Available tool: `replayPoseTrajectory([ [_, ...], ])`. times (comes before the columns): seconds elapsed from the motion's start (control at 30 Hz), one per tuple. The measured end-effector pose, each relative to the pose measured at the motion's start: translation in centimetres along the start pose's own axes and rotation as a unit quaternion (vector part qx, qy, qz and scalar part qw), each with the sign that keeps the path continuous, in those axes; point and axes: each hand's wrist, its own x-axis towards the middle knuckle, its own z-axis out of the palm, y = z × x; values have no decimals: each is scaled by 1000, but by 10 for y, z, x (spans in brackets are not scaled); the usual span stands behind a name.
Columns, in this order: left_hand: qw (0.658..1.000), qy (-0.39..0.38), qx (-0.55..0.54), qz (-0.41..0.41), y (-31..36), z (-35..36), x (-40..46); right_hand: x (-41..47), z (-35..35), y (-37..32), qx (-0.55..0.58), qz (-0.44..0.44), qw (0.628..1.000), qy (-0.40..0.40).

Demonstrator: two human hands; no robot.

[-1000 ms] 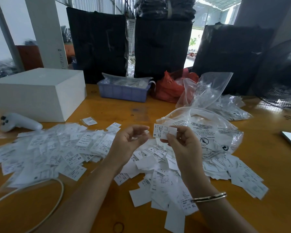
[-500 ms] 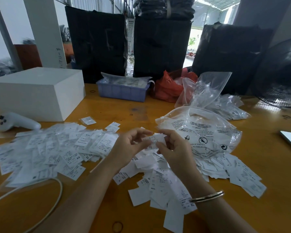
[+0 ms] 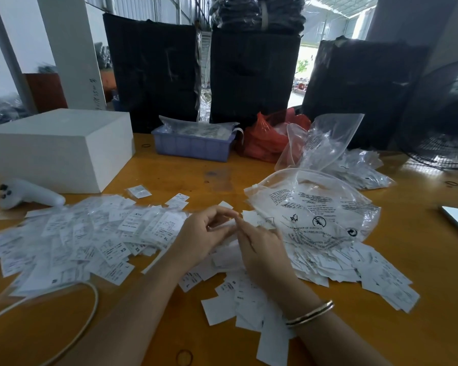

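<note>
Low over the wooden table (image 3: 434, 286), my left hand (image 3: 204, 236) and my right hand (image 3: 262, 249) meet at the fingertips. Together they pinch a small white label (image 3: 226, 225) just above a heap of loose white size labels (image 3: 249, 294), which runs on to the right (image 3: 354, 268). Left of my hands, more labels (image 3: 90, 239) marked XS, XL and XXL lie spread under clear film. A clear plastic bag with black print (image 3: 315, 215) rests on the heap beyond my right hand. My right wrist wears a metal bangle (image 3: 310, 313).
A white box (image 3: 58, 149) and a white controller (image 3: 29, 194) sit far left; a white cable (image 3: 90, 307) loops near the front. At the back are a blue tray (image 3: 193, 146), a red bag (image 3: 265, 138), clear bags (image 3: 325, 138), black bundles (image 3: 254, 75), and a fan (image 3: 447, 138) on the right.
Both hands have dropped from chest height to just above the heap and come together. The label my right hand held up alone is now pinched between both hands.
</note>
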Motion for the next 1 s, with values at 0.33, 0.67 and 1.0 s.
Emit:
replayPoseTrajectory([
  [0.33,998,7,56,12,-2,-5,1,-3,-10,5,162,62,957,-234],
  [0.67,948,248,202,1,-7,-29,6,76,-79,85,-23,198,970,141],
  [1.0,848,265,451,-83,-21,-37,5,66,-64,133,-278,240,928,-59],
])
